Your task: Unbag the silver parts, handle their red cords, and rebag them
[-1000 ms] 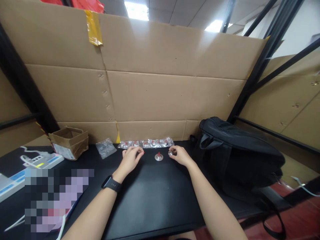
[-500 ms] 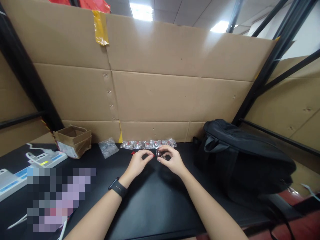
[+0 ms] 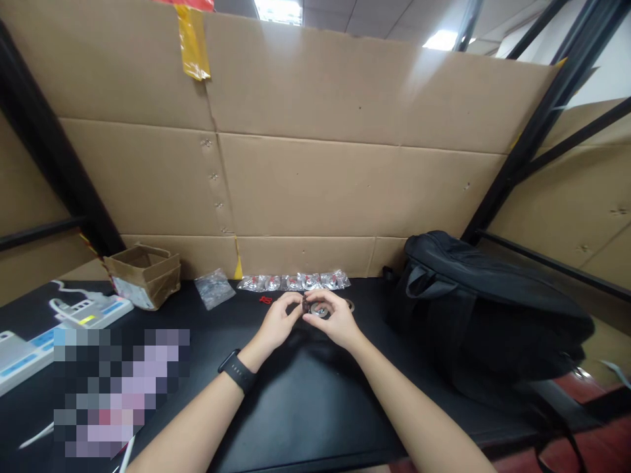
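Over the black table, my left hand and my right hand meet at a small dark brown round object. The fingers of both hands are closed on it from either side. A shiny silver disc shows behind the right fingers. Just right of that hand, part of a ring-like piece is visible. A small red item lies left of my left hand. Behind the hands is a row of clear packets holding silver and red pieces.
At the left are an open cardboard box, a clear plastic bag and a white power strip with cables. A black bag fills the right side. A cardboard wall stands behind the table.
My left hand has moved right and now touches the dark object in my right hand. The silver disc and the ring-like piece have come into view, as has more of the red item.
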`<state>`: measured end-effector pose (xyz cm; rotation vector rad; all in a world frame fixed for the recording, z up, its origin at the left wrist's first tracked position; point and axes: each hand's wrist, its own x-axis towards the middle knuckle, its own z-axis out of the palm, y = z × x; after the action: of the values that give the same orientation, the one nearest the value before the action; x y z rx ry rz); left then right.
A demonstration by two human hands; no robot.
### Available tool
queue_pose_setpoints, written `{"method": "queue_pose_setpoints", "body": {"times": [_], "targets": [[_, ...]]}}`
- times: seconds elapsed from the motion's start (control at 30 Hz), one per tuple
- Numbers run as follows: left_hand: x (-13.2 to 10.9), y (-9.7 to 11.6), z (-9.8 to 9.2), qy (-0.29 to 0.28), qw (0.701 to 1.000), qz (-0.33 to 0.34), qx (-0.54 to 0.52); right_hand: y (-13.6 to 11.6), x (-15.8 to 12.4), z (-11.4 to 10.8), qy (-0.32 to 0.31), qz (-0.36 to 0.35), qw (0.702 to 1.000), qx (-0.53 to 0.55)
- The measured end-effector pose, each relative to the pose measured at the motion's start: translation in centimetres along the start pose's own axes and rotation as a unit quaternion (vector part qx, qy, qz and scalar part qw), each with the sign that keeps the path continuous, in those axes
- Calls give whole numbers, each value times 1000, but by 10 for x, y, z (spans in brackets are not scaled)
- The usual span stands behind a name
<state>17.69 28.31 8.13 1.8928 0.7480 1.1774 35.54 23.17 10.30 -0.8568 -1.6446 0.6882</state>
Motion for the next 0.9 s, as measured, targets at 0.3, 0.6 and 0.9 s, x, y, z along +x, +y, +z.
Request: {"method": "queue_pose_setpoints", "body": {"times": [0.3,0.6,0.9], "targets": [[-2,9,-1,-7,993,-72,-95,0,0,0,19,23,999,37],[-2,10,-2,9,990,-90,-106,0,1,0,21,50,995,89],[-4,8,3,40,998,-10,49,5,-1,4,41,54,991,119]]}}
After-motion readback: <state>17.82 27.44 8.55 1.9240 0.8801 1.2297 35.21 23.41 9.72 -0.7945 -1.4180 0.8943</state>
